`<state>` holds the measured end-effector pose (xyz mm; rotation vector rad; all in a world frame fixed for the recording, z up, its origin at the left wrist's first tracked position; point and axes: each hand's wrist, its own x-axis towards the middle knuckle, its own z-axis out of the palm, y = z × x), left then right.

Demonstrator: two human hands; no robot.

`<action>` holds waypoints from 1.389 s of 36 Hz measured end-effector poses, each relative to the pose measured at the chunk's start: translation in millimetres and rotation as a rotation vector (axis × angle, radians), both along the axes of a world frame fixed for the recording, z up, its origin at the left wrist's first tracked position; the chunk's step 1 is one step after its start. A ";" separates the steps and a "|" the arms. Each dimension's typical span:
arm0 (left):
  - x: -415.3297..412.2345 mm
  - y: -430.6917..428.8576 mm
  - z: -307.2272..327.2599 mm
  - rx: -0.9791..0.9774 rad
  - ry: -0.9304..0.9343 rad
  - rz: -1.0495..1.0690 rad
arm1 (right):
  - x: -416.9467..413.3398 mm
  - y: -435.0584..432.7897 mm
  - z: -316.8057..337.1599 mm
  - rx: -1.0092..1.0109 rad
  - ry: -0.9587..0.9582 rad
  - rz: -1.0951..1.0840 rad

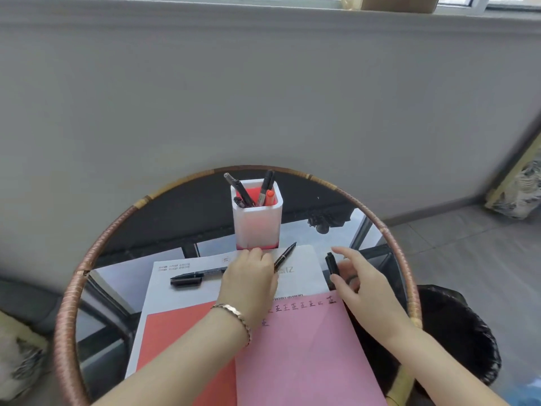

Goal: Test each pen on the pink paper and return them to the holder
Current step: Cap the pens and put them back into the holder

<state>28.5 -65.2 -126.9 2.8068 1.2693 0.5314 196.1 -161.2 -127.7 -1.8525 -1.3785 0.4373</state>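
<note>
A pink paper [307, 353] lies at the table's near side, with a row of black handwritten marks along its top edge. Behind it stands a white and red pen holder [257, 221] with several pens in it. My left hand [248, 279] is closed on a slim black pen [286, 255] whose tip points up and right, just in front of the holder. My right hand [363, 285] hovers with fingers spread beside a short black pen cap [332, 263] at the table's right. A black marker [196, 275] lies on the white sheet to the left.
The round glass table has a woven rattan rim [87, 265]. A white and red sheet [175, 326] lies under the pink paper. A black wastebasket [459, 332] stands right of the table, a grey wall [263, 98] close behind, and a patterned cushion [521, 189] at far right.
</note>
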 end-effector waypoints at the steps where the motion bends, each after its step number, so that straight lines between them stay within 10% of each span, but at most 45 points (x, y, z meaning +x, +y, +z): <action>1: 4.9 2.0 -0.9 -0.019 0.017 0.028 | 1.6 -2.5 0.1 0.007 -0.001 -0.002; 13: 16.4 -1.5 0.7 -0.080 0.001 0.010 | 8.9 -17.9 6.0 0.054 0.131 -0.040; 19: -6.1 -36.6 19.0 -0.588 -0.395 0.027 | 4.4 -18.4 8.7 0.059 0.218 -0.081; 24: -25.8 -55.3 30.8 -0.639 -0.632 -0.051 | -7.7 -17.4 24.0 0.153 0.425 -0.113; 33: -34.0 -67.0 42.2 -0.672 -0.615 -0.135 | -32.7 -21.9 69.2 0.449 0.597 -0.170; 50: -34.7 -72.8 48.1 -0.681 -0.608 -0.143 | -40.4 -22.1 68.9 0.411 0.651 -0.152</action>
